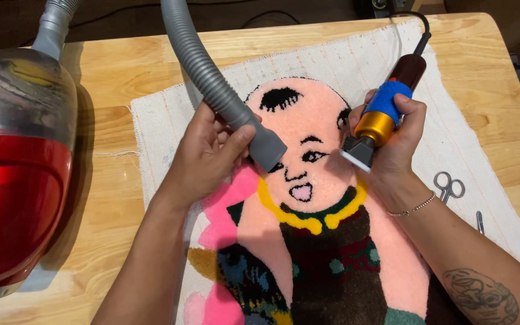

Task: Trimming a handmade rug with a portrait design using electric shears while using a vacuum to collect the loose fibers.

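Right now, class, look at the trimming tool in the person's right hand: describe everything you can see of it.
The electric trimmer is a stubby handheld tool with a dark brown rear, a blue grip band, a shiny gold collar and a grey wedge-shaped cutting head with a pale blade edge. A black cord leaves its rear end toward the table's far edge. The right hand wraps around it, tilting the head down and leftward. The blade sits at the pink face of the tufted rug, beside the eye; actual contact cannot be told.

craft workshop | tufted rug (314, 210) on wooden table (115, 120) | trimmer (380, 120), vacuum (13, 168), scissors (448, 186)
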